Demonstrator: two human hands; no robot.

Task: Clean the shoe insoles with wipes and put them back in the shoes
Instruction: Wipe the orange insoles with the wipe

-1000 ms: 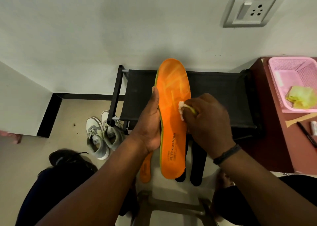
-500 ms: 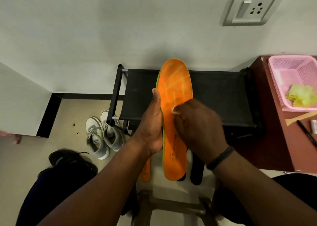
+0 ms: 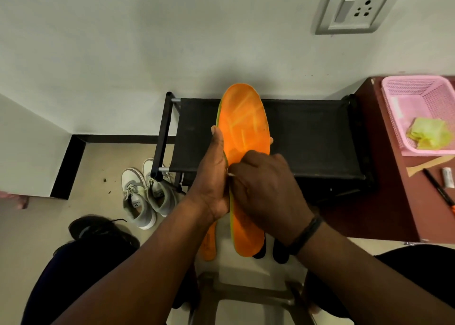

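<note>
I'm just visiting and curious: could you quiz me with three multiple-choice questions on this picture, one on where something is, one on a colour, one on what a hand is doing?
1. Where is the pair of white lace-up sneakers?
A. on the floor, left of the black fabric shoe rack
B. inside the pink plastic mesh basket
C. on top of the rack

2. What colour is the long foam insole being held?
A. blue
B. orange
C. white

3. What is the left hand doing?
A. hanging idle
B. pressing the wall socket
C. gripping the insole's edge

Answers: 1 A, they stand on the floor by the rack's left leg. 2 B, its face is bright orange. 3 C, the thumb lies along the insole's left edge.
</note>
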